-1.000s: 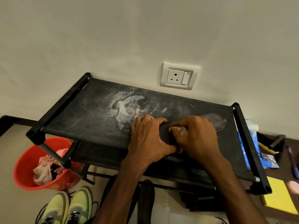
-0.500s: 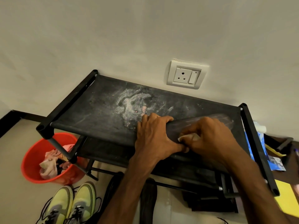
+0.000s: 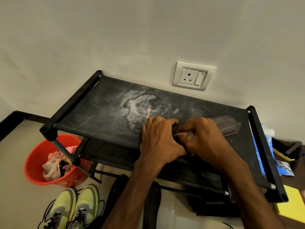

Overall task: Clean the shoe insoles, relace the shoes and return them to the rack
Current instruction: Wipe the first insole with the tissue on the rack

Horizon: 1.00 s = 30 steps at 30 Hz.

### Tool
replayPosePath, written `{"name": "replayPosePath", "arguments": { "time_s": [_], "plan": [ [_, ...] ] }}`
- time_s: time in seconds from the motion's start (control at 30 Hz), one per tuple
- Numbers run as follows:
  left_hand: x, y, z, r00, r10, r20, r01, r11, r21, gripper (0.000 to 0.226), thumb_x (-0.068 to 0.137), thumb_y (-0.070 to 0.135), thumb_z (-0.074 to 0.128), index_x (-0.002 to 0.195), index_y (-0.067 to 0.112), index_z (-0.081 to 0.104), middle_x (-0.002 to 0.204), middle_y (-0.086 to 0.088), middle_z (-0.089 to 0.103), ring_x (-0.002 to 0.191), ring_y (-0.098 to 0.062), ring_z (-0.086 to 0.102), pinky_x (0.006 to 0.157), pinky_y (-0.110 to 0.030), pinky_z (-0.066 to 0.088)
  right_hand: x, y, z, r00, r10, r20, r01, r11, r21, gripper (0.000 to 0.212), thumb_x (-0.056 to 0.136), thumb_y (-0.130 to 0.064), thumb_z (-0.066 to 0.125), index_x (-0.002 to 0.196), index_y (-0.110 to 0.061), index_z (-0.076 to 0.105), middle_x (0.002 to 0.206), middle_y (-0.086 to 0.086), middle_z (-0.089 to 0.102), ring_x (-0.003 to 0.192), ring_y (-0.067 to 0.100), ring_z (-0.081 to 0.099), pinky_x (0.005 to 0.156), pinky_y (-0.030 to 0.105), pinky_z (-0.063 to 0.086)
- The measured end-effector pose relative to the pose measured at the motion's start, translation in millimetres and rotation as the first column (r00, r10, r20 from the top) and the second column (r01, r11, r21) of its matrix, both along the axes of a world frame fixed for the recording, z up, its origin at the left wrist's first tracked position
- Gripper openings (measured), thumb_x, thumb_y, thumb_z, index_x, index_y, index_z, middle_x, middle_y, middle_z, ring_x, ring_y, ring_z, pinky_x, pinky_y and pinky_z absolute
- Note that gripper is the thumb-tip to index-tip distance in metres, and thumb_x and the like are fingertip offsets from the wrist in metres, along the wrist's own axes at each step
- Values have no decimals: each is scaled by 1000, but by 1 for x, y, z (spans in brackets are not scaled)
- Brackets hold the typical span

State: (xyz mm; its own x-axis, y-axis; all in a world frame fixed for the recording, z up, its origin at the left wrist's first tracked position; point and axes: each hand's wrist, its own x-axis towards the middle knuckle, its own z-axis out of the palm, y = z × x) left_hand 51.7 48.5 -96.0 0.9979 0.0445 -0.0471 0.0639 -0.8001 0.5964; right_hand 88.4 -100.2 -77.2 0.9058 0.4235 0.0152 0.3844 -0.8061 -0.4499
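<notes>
Near the rack [image 3: 105, 116] edge, left hand [image 3: 157, 141] holds insole [image 3: 228, 126], right hand [image 3: 206, 138] cloth [image 3: 186, 135].

A single wide-angle camera on the person's head looks forward and steeply down from above the shoe rack [image 3: 102, 113]. It faces the wall [image 3: 115, 38] behind the rack, where a socket [image 3: 192, 75] sits right of centre. It is near: both forearms enter from the bottom edge, and the left hand [image 3: 158, 139], right hand [image 3: 204, 138], the dark insole [image 3: 227, 128] and pale cloth [image 3: 183, 134] they hold fill the centre-right. The rack runs slantwise across the frame. Floor with a red bucket [image 3: 35, 162] and green sneakers [image 3: 74, 207] shows lower left.
</notes>
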Motion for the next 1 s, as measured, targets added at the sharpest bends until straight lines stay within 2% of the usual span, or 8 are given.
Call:
{"name": "replayPosePath", "arguments": {
  "time_s": [0.23,0.4,0.57,0.63,0.77,0.87,0.93,1.0],
  "plan": [
    [-2,-2,-1,1000,3,4,-3,999,33,96,52,75,82,136,40,52,124,4,50,124,-20,37,107,-37,33,10,5,-10,945,-262,198,250,964,87,21,79,-35,63,91,-32,80,82,-3,76,77,24,71,69,41,59],
    [0,1,0,1000,4,-5,-4,1000,-11,100,60,56,85,147,32,42,131,3,51,130,-21,36,109,-35,29,1,10,-5,999,-7,34,3,992,127,24,80,-30,64,97,-34,81,82,-5,77,69,11,69,65,40,59],
    [-2,-1,1,1000,13,-18,-14,1000,-5,109,51,74,84,145,34,44,134,4,51,130,-21,37,112,-38,31,11,-5,-7,956,-247,156,234,967,96,16,82,-31,69,92,-35,81,83,-10,77,76,14,72,70,41,61],
    [-1,-1,1,1000,18,-21,-18,1000,-7,110,50,75,84,145,34,45,133,5,51,130,-21,37,111,-38,32,12,-5,-6,964,-210,160,206,978,44,16,84,-29,69,93,-33,81,86,-8,77,79,16,71,73,42,61],
    [0,0,1,1000,10,-23,-11,1000,-16,112,48,71,87,145,35,44,132,6,53,128,-19,38,110,-38,32,4,-7,9,996,20,-82,-25,998,-61,21,81,-35,65,95,-40,81,85,-11,77,73,8,69,72,38,61],
    [-1,-2,1,999,1,-33,-1,1000,0,112,48,72,86,145,37,44,132,5,50,129,-20,36,110,-37,30,3,-17,24,972,67,-224,-89,992,-88,15,83,-34,72,89,-46,80,82,-20,75,71,0,66,70,33,60],
    [-1,-2,2,1000,-4,-27,4,1000,9,108,50,72,86,144,39,45,131,5,49,127,-19,36,108,-36,30,3,-17,25,980,31,-196,-53,993,-108,13,82,-37,74,87,-48,79,80,-20,75,73,1,66,71,34,60],
    [0,-1,3,1000,-7,-24,7,1000,10,105,51,71,86,143,39,45,130,4,49,126,-20,36,106,-36,30,1,-10,16,997,-45,-63,35,988,-153,16,80,-38,74,91,-49,78,82,-15,75,75,9,68,72,39,60]
  ]
}}
